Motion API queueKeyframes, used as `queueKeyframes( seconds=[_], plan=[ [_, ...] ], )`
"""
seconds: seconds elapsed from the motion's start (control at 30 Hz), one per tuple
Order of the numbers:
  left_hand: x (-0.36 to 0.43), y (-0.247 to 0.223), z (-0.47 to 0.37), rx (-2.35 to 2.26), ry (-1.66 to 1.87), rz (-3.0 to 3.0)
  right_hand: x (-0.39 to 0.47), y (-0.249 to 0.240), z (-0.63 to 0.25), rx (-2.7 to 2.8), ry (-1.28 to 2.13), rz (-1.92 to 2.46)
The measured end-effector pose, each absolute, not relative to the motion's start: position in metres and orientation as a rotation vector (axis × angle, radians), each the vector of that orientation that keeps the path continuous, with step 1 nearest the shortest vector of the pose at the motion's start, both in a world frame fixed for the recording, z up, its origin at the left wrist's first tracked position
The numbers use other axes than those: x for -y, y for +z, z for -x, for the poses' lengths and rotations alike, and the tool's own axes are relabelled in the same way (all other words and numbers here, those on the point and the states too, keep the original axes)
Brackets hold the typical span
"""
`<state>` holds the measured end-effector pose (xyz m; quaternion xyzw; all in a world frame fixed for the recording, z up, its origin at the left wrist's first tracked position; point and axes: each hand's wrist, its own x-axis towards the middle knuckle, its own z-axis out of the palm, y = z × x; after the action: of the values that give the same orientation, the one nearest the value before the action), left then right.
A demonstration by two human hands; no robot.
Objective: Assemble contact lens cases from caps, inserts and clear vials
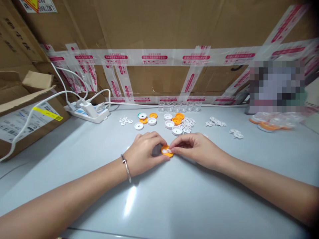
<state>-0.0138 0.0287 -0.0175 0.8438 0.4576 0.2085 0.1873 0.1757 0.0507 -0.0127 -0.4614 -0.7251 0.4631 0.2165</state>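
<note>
An orange round piece (163,147) with small white parts on it lies on the grey table (159,199). My left hand (147,151) grips its edge between thumb and fingers from the left. From the right, my right hand (196,149) pinches a small white part (169,150) at the top of the orange piece; its fingertips hide part of it. Behind my hands are white round caps (139,126) and orange round caps (153,115), with more white caps (176,130) and a heap of small white cut-out parts (188,124) to their right.
Clear cups (176,107) line the back by the cardboard (154,79). Small white pegs (126,120) and a power strip (91,114) with cables are at left, beside an open box (30,113). White pieces (215,122) and bagged orange parts (271,124) lie at right.
</note>
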Motion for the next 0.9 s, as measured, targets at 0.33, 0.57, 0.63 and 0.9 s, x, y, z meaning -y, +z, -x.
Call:
queueKeyframes(
  seconds=[0.33,0.57,0.63,0.9],
  plan=[
    [-0.0295,-0.0175,0.0125,-1.303,0.570,-2.347,-0.0520,-0.0148,-0.1756,2.054,1.218,1.314],
    [-0.0293,-0.0167,0.0129,-1.284,0.572,-2.353,-0.0521,-0.0156,-0.1749,2.118,1.125,1.297],
    [-0.0291,-0.0167,0.0129,-1.279,0.576,-2.358,-0.0516,-0.0153,-0.1751,2.115,1.118,1.301],
    [-0.0292,-0.0167,0.0131,-1.287,0.563,-2.370,-0.0471,-0.0132,-0.1733,2.197,0.990,1.203]
  ],
)
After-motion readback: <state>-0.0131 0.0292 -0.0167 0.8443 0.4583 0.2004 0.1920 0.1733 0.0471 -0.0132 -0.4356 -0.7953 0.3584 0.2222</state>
